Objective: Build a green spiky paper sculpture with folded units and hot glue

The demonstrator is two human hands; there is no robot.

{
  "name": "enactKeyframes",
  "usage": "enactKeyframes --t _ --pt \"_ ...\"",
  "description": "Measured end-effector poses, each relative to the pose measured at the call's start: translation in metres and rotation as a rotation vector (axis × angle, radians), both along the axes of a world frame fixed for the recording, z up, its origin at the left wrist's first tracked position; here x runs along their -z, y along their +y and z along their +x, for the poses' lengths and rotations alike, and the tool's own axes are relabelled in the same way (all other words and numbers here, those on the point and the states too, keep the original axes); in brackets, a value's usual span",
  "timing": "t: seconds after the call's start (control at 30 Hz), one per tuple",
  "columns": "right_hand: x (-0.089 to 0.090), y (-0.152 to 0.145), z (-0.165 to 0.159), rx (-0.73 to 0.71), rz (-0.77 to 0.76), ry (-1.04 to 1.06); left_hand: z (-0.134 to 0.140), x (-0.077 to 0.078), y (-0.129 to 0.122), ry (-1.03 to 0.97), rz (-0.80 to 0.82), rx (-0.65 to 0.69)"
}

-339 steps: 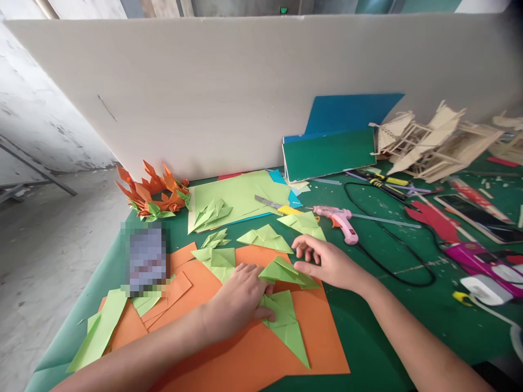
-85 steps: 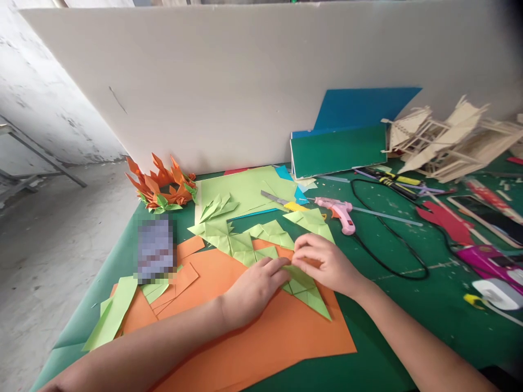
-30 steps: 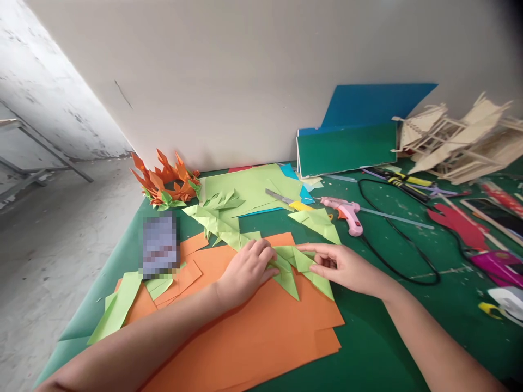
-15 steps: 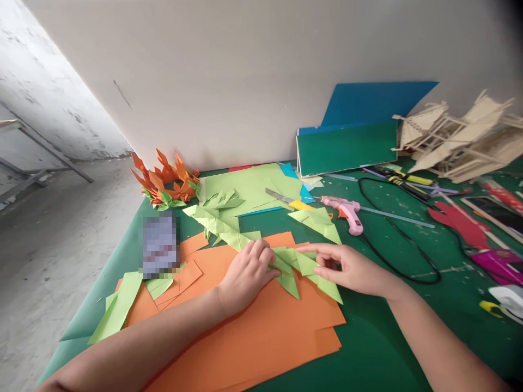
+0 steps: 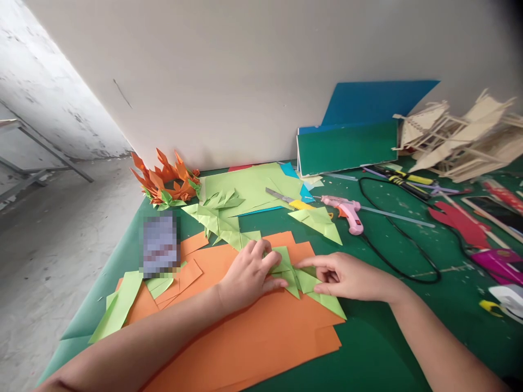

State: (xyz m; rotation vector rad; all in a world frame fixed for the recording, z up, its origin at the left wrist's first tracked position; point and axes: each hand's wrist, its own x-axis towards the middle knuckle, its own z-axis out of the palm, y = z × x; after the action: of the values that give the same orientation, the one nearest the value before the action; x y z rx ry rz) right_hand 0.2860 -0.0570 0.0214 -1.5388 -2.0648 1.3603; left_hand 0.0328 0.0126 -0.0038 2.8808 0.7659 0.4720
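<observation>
My left hand (image 5: 250,276) rests on the orange sheets with its fingers curled over a folded light-green paper (image 5: 290,283), thumb stretched along its near side. On the other side, my right hand (image 5: 347,276) pinches a second folded green paper (image 5: 330,305), its index finger pointing to where the two pieces meet. The curled fingers hide part of both pieces. Beneath them lies a stack of orange paper (image 5: 245,343). Just beyond my left hand is a strip of joined green folded pieces (image 5: 218,226). Another green folded triangle (image 5: 318,222) lies apart.
A pink glue gun (image 5: 347,212) with a black cord lies beyond my right hand, near a yellow utility knife (image 5: 300,204). An orange paper crown (image 5: 163,179) stands back left. At right are pliers (image 5: 408,188), a red cutout (image 5: 460,223) and a wooden model (image 5: 461,141).
My right hand has moved slightly toward me, and its green piece has swung down with it. My left thumb and index finger have spread apart a little.
</observation>
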Motion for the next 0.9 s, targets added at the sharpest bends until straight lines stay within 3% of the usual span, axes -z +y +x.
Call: enactKeyframes --t 0.63,0.9 --pt "-0.011 -0.001 -0.01 -0.064 -0.041 -0.014 0.003 -0.002 -0.005 0.033 -0.067 -0.09" --pt "-0.012 -0.001 -0.013 0.022 -0.017 -0.062 0.005 -0.006 -0.006 0.068 -0.072 -0.108"
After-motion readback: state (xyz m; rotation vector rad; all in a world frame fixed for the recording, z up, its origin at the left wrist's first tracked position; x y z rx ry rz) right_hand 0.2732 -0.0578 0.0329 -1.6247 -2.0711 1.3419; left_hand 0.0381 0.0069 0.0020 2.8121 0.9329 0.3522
